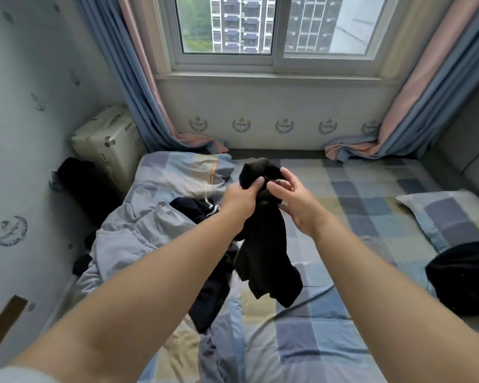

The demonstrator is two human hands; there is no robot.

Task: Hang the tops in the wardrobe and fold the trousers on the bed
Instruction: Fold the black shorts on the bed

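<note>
Both your arms reach forward over the bed (371, 205), forearms bare. Your left hand (239, 199) has its fingers curled round the bunched upper part of a black garment (263, 239), thumb pressed into the cloth. Your right hand (293, 200) sits just beside it at the same bunch, thumb and forefinger closing on the fabric; the other fingers are loosely bent, and how firmly they hold cannot be told. The garment hangs between your wrists, its lower end dangling above the middle of the bed, clear of the checked sheet.

Towards the bed's left edge lies a heap: a grey garment (127, 239), a dark navy garment (202, 286) partly under your left forearm, and a pale one with drawstrings (188, 172). A checked pillow (451, 217) rests at the right edge, with a black bundle (465, 277) just in front of it. A cream suitcase (108, 139) stands in the left corner below the curtain (130, 78). The window (271, 29) faces the bed's far edge.
</note>
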